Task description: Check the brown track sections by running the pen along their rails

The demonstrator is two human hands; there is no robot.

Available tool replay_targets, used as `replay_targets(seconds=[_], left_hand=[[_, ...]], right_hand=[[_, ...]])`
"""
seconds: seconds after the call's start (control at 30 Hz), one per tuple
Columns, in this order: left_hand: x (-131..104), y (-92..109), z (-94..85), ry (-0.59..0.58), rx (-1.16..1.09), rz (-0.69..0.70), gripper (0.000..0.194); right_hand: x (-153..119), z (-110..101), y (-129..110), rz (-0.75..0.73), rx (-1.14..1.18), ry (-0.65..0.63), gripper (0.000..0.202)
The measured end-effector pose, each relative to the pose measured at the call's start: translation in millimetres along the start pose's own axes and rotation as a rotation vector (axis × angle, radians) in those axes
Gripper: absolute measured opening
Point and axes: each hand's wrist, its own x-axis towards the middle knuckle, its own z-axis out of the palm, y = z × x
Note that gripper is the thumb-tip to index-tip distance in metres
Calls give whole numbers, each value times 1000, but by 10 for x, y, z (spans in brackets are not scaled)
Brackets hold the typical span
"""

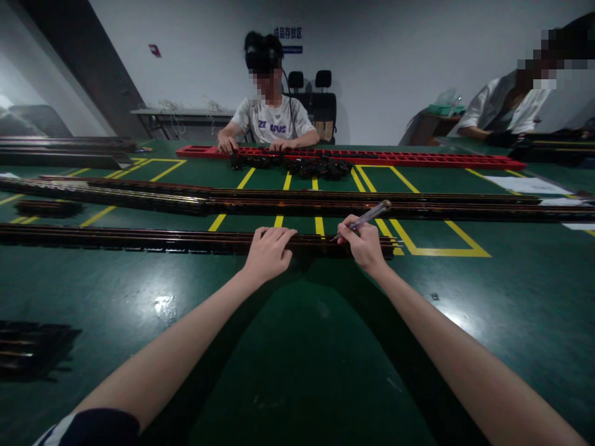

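My right hand [365,243] is closed around a clear-barrelled pen [367,217]. Its tip points down and left at a bundle of long dark strips [139,238] that runs across the green table. The bundle's right end stops just past my right hand. Resting on the same strips, my left hand [269,251] lies palm down with its fingers stretched out, the thumb apart on the near side.
Farther back lies another row of long dark strips [297,201]. Beyond it are a red slotted rail [418,159] and black parts [320,167], where a person [274,121] sits. Papers [525,184] lie at right, more strips [32,348] at near left. Yellow tape marks the green table [307,347].
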Motion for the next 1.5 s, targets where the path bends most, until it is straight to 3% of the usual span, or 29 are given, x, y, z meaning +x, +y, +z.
replay_targets(seconds=[0.73, 1.5], left_hand=[[3, 2, -13, -15, -14, -10, 39], [19, 39, -12, -25, 15, -24, 38]], right_hand=[[-11, -29, -5, 32, -3, 135, 23], [-14, -2, 3, 7, -28, 67, 24]])
